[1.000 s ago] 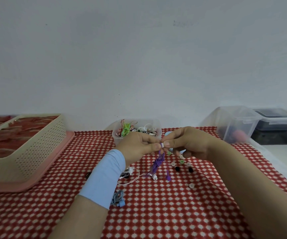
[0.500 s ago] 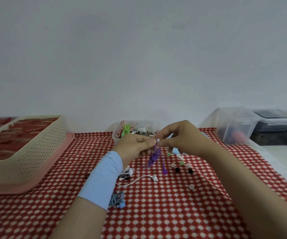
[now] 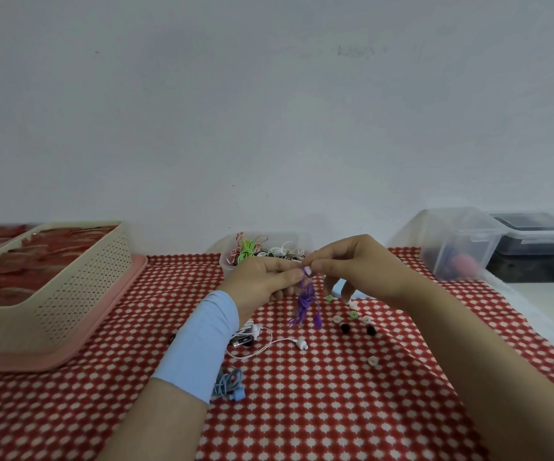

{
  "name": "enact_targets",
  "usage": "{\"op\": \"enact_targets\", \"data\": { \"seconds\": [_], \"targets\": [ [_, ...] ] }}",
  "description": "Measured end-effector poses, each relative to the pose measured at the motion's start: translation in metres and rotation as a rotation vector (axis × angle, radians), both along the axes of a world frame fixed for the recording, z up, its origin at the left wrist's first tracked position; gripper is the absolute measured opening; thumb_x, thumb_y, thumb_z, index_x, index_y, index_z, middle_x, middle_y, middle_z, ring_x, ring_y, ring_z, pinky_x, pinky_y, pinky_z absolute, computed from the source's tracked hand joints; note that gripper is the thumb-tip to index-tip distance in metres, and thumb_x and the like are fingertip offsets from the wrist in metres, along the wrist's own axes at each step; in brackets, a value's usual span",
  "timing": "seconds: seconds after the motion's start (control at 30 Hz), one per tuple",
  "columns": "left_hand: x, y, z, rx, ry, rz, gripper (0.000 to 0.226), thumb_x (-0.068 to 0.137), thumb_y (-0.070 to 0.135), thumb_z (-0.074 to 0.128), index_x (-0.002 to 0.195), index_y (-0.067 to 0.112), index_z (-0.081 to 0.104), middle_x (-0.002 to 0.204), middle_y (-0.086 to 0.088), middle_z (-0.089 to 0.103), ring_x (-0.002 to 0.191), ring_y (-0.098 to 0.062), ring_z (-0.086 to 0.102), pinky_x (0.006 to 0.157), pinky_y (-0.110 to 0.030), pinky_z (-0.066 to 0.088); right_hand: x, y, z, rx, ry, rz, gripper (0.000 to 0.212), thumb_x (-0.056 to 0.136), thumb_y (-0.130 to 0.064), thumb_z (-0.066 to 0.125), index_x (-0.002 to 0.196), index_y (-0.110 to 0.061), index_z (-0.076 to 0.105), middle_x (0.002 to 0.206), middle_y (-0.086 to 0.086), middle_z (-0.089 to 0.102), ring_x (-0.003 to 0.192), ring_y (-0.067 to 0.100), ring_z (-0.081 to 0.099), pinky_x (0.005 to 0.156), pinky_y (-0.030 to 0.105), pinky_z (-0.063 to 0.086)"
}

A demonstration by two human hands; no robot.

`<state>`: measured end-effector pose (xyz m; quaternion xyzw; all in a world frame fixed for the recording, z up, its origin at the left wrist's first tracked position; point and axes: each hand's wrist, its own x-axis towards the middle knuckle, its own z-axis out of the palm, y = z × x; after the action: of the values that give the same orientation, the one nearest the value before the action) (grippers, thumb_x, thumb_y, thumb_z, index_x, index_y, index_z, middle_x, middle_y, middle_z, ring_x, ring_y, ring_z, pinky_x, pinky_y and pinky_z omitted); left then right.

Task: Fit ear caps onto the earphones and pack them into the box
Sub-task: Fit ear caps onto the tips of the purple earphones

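Observation:
My left hand (image 3: 262,277) pinches the purple earphones (image 3: 304,302) by one earbud, with the bundled cord and second bud dangling below. My right hand (image 3: 355,267) pinches a white ear cap (image 3: 307,270) against that earbud's tip. Both hands hover above the red checked cloth (image 3: 302,410). Loose ear caps (image 3: 353,315) in white, green and black lie under my right hand. White earphones (image 3: 269,342) and blue earphones (image 3: 230,385) rest on the cloth by my left forearm. A clear box of earphones (image 3: 235,264) stands behind my hands.
A beige perforated basket on a pink tray (image 3: 69,287) fills the left side. A clear lidded container (image 3: 458,244) and a dark-filled one (image 3: 535,234) stand at the right by the wall. The cloth's right edge meets a white surface (image 3: 541,311).
Both hands have risen slightly with the purple earphones, lifting the cord off the cloth. The white cap stays pinched at the earbud.

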<state>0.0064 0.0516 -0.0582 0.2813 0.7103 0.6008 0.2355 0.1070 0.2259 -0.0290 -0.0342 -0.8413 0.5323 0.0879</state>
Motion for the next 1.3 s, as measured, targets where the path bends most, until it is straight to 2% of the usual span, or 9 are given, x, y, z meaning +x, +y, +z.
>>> {"op": "enact_targets", "data": {
  "seconds": [0.07,0.2,0.4,0.67,0.77,0.9,1.07,1.17,1.3],
  "targets": [
    [-0.001,-0.001,0.0,0.005,0.006,-0.016,0.018,0.089,0.015,0.069,0.107,0.014,0.074,0.082,0.002,0.075,0.069,-0.004,0.063,0.071,-0.02,0.05,0.002,0.0,0.001,-0.075,-0.041,0.025,0.011,0.09,-0.019,0.074,0.098,-0.019,0.083,0.097,0.006,0.079,0.066,0.015,0.067,0.059,0.034,0.056],
    [-0.001,-0.003,-0.001,0.048,-0.046,-0.041,0.014,0.087,0.013,0.071,0.1,0.011,0.075,0.086,-0.003,0.075,0.076,-0.01,0.065,0.085,-0.031,0.053,0.003,0.001,0.0,-0.186,-0.073,0.024,0.013,0.088,-0.019,0.075,0.097,-0.015,0.083,0.106,0.011,0.078,0.067,0.016,0.066,0.057,0.031,0.053],
    [0.001,-0.001,-0.001,0.094,-0.08,-0.082,0.016,0.089,0.004,0.065,0.103,0.004,0.072,0.088,-0.007,0.075,0.078,-0.008,0.07,0.075,-0.02,0.054,0.005,0.001,0.002,-0.227,-0.106,0.061,0.031,0.072,-0.029,0.078,0.098,-0.012,0.083,0.087,0.011,0.077,0.067,0.012,0.065,0.055,0.027,0.05],
    [0.005,-0.002,0.001,0.111,-0.037,-0.119,0.026,0.081,0.012,0.071,0.105,0.003,0.072,0.106,-0.018,0.073,0.108,-0.032,0.068,0.1,-0.039,0.051,0.004,0.003,0.002,-0.319,-0.214,0.121,0.025,0.074,-0.024,0.076,0.094,-0.01,0.082,0.075,0.006,0.074,0.061,0.01,0.063,0.047,0.021,0.046],
    [0.009,0.002,0.004,0.142,-0.019,-0.148,0.029,0.074,0.02,0.072,0.1,0.007,0.073,0.099,-0.015,0.074,0.101,-0.028,0.069,0.097,-0.038,0.052,0.006,0.006,0.004,-0.382,-0.225,0.18,0.019,0.076,-0.02,0.073,0.09,-0.009,0.079,0.071,0.003,0.073,0.06,0.009,0.064,0.044,0.018,0.047],
    [0.01,0.004,0.006,0.166,-0.021,-0.136,0.014,0.085,0.005,0.066,0.097,0.005,0.073,0.088,-0.008,0.075,0.089,-0.02,0.071,0.087,-0.031,0.055,0.006,0.009,0.004,-0.376,-0.15,0.169,0.026,0.07,-0.024,0.079,0.091,-0.009,0.081,0.081,0.009,0.075,0.069,0.014,0.067,0.045,0.02,0.049],
    [0.011,0.003,0.005,0.149,-0.002,-0.118,0.028,0.077,0.013,0.072,0.102,0.002,0.072,0.099,-0.018,0.073,0.098,-0.029,0.07,0.095,-0.039,0.054,0.007,0.007,0.003,-0.329,-0.155,0.143,0.021,0.071,-0.025,0.078,0.088,-0.013,0.083,0.084,0.009,0.077,0.071,0.014,0.068,0.048,0.022,0.049],
    [0.008,0.002,0.005,0.091,0.045,-0.078,0.019,0.084,0.003,0.07,0.103,0.0,0.072,0.097,-0.017,0.074,0.091,-0.021,0.071,0.086,-0.029,0.057,0.005,0.005,0.002,-0.281,-0.145,0.104,0.022,0.074,-0.025,0.079,0.091,-0.012,0.082,0.088,0.012,0.077,0.069,0.014,0.068,0.051,0.024,0.049],
    [0.005,-0.005,0.005,-0.022,0.104,-0.057,0.015,0.082,0.005,0.074,0.097,0.011,0.075,0.093,-0.004,0.077,0.089,-0.009,0.072,0.078,-0.014,0.053,0.005,0.004,-0.002,-0.212,-0.187,0.108,0.01,0.085,-0.018,0.076,0.093,-0.015,0.082,0.094,0.011,0.078,0.073,0.014,0.07,0.053,0.024,0.053]
  ]
}}
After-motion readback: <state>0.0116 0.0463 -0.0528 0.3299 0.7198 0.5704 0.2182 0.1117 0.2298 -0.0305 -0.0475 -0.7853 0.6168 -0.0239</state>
